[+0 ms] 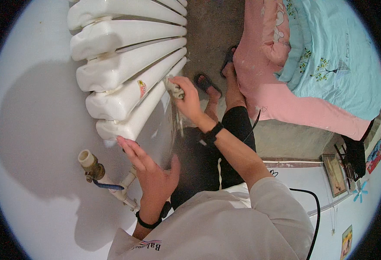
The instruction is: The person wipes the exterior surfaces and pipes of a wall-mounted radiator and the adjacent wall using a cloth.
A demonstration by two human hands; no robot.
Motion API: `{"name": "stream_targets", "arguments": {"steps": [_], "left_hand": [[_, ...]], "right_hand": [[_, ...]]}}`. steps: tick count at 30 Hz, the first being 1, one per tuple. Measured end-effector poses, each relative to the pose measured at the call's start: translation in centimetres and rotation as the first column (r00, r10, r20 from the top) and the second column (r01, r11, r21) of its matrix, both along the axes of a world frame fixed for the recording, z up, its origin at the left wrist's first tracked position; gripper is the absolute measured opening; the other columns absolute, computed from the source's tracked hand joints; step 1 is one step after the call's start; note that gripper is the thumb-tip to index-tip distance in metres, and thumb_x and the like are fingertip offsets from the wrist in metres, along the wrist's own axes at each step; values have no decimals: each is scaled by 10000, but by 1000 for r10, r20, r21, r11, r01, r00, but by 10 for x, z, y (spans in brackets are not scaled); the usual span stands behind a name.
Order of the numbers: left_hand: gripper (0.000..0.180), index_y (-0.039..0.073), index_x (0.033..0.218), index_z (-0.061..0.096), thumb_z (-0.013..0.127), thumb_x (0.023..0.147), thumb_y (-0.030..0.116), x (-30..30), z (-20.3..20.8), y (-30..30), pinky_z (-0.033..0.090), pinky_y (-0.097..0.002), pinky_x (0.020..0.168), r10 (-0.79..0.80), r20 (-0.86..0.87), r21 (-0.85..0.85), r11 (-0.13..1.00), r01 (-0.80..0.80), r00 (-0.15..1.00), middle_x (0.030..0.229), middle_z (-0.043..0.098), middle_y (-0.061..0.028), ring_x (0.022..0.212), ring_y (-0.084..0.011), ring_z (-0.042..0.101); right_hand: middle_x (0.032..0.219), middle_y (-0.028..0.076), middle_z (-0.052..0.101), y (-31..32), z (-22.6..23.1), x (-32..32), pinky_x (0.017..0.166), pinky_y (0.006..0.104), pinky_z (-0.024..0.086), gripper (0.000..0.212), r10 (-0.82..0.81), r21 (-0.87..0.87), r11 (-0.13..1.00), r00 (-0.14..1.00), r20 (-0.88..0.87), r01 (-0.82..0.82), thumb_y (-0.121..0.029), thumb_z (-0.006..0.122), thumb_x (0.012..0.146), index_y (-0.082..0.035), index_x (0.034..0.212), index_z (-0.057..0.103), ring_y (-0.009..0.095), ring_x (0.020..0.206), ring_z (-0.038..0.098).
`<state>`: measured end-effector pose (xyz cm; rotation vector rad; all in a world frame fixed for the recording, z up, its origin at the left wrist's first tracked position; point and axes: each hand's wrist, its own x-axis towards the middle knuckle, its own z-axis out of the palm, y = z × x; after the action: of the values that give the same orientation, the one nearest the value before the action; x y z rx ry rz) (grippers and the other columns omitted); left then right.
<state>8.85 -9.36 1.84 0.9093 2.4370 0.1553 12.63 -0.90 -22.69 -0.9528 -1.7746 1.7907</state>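
Right hand (190, 99) grips crumpled rag (174, 88) beside white column radiator (129, 63). Left hand (153, 171) empty, thumb spread wide, fingertips at radiator's edge.

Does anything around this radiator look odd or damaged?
One thing: near the radiator, the white pipe stub on the blue-handled valve looks open-ended, with nothing visibly joined to it. No obvious damage.

Left hand (153, 175) extended with thumb (174, 167) apart, right hand (190, 100) curled.
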Motion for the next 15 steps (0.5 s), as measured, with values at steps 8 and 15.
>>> {"name": "stream_targets", "arguments": {"steps": [8, 15], "left_hand": [[1121, -144, 1504, -102, 737, 838, 189, 0, 0, -4, 258, -600, 1145, 2, 15, -20, 1000, -2, 1000, 1517, -115, -469, 1420, -660, 17], [1121, -140, 1506, -104, 737, 841, 189, -1, 1, -2, 266, -589, 1149, -11, 22, -32, 999, 11, 1000, 1520, -111, -463, 1426, -651, 4]], "right_hand": [[1106, 194, 681, 6, -109, -13, 913, 406, 513, 360, -45, -227, 969, 976, 211, 94, 10, 647, 788, -42, 1144, 657, 387, 1039, 652], [1104, 199, 666, 13, -125, -16, 937, 438, 494, 352, -29, -148, 987, 964, 265, 70, -13, 621, 801, -48, 1149, 655, 418, 1064, 621]]}}
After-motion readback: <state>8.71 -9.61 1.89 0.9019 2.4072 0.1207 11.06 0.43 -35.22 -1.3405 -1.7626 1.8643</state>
